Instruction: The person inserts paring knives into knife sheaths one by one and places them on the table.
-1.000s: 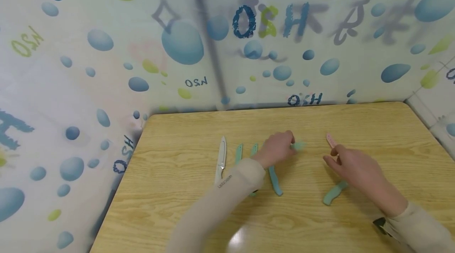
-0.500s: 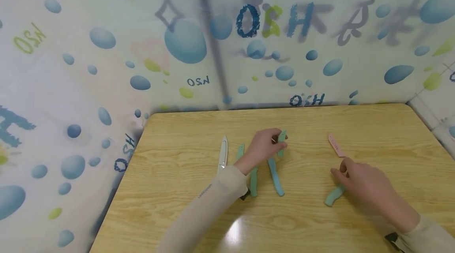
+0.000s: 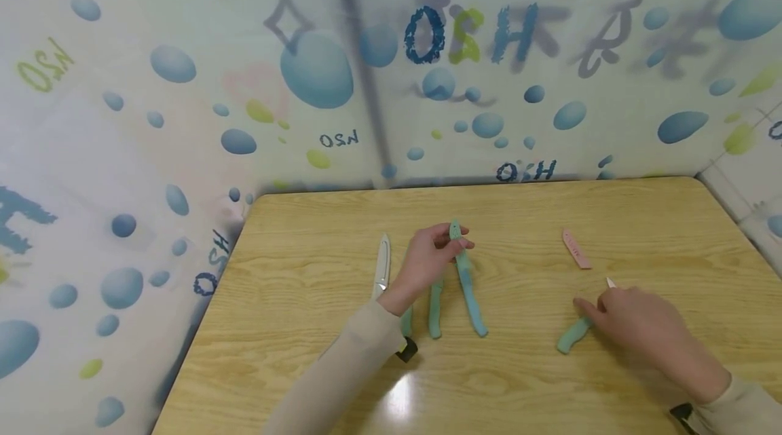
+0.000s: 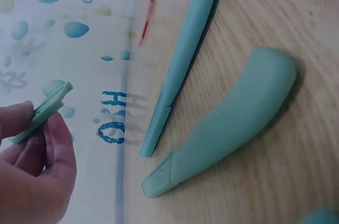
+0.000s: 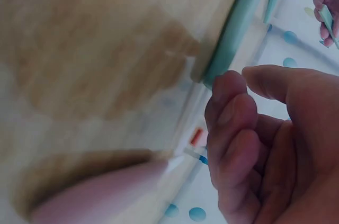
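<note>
My left hand (image 3: 424, 262) pinches a small green knife sheath (image 4: 45, 110) between thumb and fingers. In the head view it overlaps the upper end of a blue knife (image 3: 472, 303). Beside that lies a green knife (image 3: 435, 316), its sheathed end behind the hand. Further left, a cream-handled knife (image 3: 382, 265) is partly covered by the sleeve. My right hand (image 3: 641, 326) hovers with loosely curled fingers, holding nothing. Its fingertips are close to a green handle (image 3: 573, 337). A pink-handled knife (image 5: 100, 192) lies under this hand, its white blade tip (image 3: 611, 282) peeking out.
A pink sheath (image 3: 576, 250) lies on the wooden table (image 3: 519, 387) beyond the right hand. Part of another green handle (image 3: 406, 321) shows beside the left cuff. A patterned wall (image 3: 489, 150) rises behind the table's far edge.
My left hand has moved left with the green sheath, from right of the blue knife to over its upper end. My right hand has drawn back toward the lower right, uncovering the pink sheath.
</note>
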A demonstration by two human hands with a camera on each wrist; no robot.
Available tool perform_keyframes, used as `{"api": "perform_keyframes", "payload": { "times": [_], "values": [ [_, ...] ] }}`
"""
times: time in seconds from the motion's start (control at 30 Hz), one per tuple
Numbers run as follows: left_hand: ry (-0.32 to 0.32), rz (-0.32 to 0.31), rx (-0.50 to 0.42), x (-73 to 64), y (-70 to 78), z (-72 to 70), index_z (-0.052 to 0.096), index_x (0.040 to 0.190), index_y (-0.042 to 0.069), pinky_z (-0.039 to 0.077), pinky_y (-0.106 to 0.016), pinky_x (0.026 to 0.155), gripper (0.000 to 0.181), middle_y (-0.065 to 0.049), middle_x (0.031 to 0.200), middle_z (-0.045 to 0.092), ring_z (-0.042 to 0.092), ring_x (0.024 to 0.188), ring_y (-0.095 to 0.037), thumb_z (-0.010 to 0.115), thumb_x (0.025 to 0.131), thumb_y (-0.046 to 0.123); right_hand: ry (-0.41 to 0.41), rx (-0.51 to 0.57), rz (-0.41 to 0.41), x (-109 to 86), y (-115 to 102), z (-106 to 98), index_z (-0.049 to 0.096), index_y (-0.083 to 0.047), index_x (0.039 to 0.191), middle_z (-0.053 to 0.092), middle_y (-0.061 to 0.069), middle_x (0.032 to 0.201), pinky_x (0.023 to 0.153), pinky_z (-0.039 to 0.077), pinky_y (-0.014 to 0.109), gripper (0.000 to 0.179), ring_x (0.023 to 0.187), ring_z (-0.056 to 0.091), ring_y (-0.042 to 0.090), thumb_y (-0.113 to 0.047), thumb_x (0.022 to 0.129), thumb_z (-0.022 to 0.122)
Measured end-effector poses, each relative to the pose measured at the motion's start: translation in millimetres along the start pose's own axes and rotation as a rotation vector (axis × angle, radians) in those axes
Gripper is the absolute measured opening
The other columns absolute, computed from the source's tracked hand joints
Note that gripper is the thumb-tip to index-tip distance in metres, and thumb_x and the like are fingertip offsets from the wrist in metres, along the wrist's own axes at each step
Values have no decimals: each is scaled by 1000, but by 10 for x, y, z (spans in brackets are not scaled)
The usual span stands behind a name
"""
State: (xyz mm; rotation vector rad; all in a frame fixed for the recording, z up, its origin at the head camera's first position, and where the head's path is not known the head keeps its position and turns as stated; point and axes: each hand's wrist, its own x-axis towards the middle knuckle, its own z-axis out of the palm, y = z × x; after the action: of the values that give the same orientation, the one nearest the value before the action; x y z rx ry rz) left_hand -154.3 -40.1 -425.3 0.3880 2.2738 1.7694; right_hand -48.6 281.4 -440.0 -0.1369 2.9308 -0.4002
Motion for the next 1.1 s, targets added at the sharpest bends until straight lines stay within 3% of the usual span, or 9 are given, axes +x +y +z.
{"api": "perform_keyframes", "payload": {
  "times": [0.07,0.37,0.53,0.7,0.87,1.1],
  "values": [
    [7,-13,-41,-20,-6,-23,69,130,2,62,-41,88,28,-3,107,78,72,106,-17,64,105,15,-15,3,11,-9,-1,15,42,-19,58,32,-7,55,48,23,28,58,52,30,12,-50,106,53],
    [10,-19,-137,-150,-26,-102,70,127,3,59,-34,86,30,-6,110,78,70,112,-26,65,104,22,-10,7,10,6,-32,43,50,-19,61,40,-4,56,45,29,31,51,51,38,16,-49,101,61],
    [11,-30,-178,-218,-46,-154,71,126,7,59,-35,89,28,-6,111,78,70,112,-19,67,104,24,-49,38,11,23,-61,78,51,-18,63,42,-5,56,46,31,32,48,51,40,15,-47,98,65],
    [24,-33,-255,-261,-80,-196,68,128,1,57,-34,92,31,-11,114,77,69,115,-21,66,104,20,-60,53,-4,38,-73,94,55,-18,68,47,-5,58,47,33,32,39,52,43,16,-41,98,66],
    [37,-53,-365,-280,-107,-209,63,130,-7,58,-32,95,33,-15,114,76,70,113,-29,64,104,14,-36,57,-32,44,-79,122,52,-18,68,44,-5,59,47,31,29,37,52,40,14,-35,98,67],
    [74,-86,-468,-297,-118,-196,64,126,-8,60,-38,95,27,-17,111,75,74,105,-25,61,105,8,51,54,-35,40,-122,115,46,-18,72,39,-2,59,46,27,30,38,51,37,15,-35,95,70]
  ]
}}
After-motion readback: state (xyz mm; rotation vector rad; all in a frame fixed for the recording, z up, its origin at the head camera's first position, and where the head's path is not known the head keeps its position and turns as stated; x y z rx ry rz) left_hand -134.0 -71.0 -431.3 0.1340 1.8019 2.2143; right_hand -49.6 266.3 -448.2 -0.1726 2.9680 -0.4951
